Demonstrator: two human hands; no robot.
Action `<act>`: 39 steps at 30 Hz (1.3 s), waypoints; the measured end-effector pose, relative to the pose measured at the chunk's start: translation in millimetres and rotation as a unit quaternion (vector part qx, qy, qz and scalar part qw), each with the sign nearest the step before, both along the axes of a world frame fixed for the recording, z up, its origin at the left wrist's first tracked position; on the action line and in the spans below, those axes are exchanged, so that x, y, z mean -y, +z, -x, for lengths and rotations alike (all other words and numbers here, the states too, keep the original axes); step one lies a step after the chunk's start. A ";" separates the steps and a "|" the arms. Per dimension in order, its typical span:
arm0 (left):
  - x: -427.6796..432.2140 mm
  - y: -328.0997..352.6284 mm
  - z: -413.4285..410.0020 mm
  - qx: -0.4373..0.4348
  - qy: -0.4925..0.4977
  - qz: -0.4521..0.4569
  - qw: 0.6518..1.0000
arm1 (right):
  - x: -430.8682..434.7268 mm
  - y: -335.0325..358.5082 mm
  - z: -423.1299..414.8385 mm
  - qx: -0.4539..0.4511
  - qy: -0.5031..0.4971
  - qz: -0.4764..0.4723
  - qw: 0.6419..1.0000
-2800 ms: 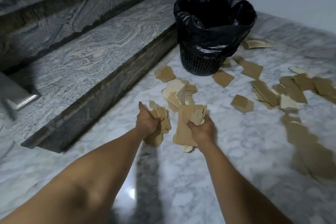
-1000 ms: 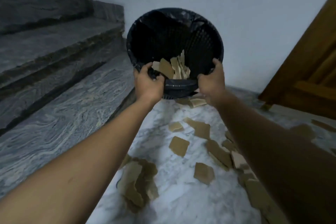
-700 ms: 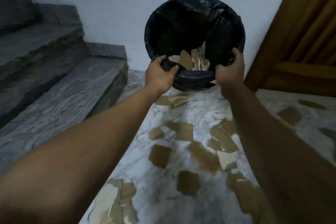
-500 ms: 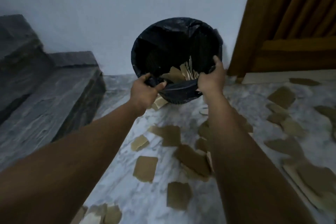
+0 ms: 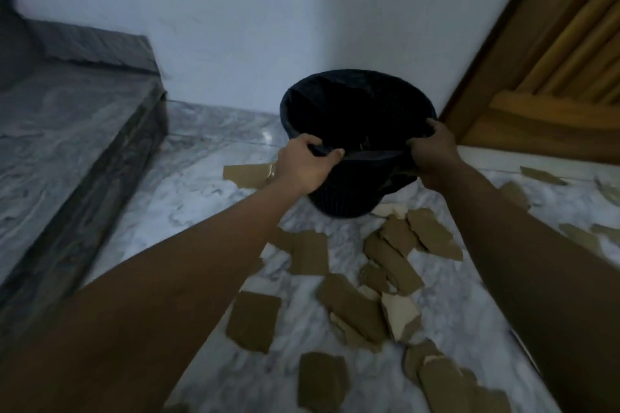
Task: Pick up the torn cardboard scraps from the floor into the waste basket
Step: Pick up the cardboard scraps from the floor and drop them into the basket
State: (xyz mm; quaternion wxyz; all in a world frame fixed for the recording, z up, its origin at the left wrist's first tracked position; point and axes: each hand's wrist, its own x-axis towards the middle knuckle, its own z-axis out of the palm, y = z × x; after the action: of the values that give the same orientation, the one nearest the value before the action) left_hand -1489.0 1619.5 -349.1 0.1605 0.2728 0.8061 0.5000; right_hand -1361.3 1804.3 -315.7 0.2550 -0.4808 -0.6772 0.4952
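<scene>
Your L hand (image 5: 303,166) & R hand (image 5: 432,151) each clench rim of round black mesh waste basket (image 5: 345,199), 12 o'clock; jagged brown cardboard scraps (image 5: 352,307) on glossy veined marble floor (image 5: 201,178), 6 o'clock.

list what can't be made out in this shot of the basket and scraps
Head view:
- Inside the waste basket: too dark to see contents.
- Its bottom: blurred, so it is unclear whether it touches the floor.
- Cardboard scraps: some covered by the left forearm and right forearm; others cut off by the lower edge.
</scene>
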 end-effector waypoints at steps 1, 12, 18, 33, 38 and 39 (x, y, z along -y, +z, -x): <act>1.4 1.3 2.2 -0.006 -0.008 -0.005 1.000 | 2.1 -4.6 -0.2 -0.024 -0.001 0.017 1.000; 40.3 5.3 -16.7 -0.022 -0.137 -0.018 0.990 | 35.9 -18.0 -39.7 0.021 -0.048 -0.077 0.996; 124.7 -19.1 -7.0 -0.051 -0.113 0.107 0.986 | 99.1 -21.9 -31.6 0.121 0.034 -0.315 0.941; 413.4 -143.3 -32.2 0.016 -0.074 0.510 0.857 | 432.7 -188.6 -36.7 0.283 0.519 -0.094 0.801; 434.6 -161.0 -36.0 -0.034 -0.124 0.523 0.842 | 500.1 -222.5 -57.8 0.308 0.461 -0.094 0.827; 433.9 -158.5 -33.6 -0.051 -0.130 0.533 0.835 | 505.1 -222.2 -61.1 0.312 0.465 -0.100 0.822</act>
State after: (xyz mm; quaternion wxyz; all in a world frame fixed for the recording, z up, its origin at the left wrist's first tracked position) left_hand -1455.4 1185.6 -507.6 0.3030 0.2722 0.9121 -0.0466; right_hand -1300.2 1299.1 -537.9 -0.1838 -0.2096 -0.9097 0.3078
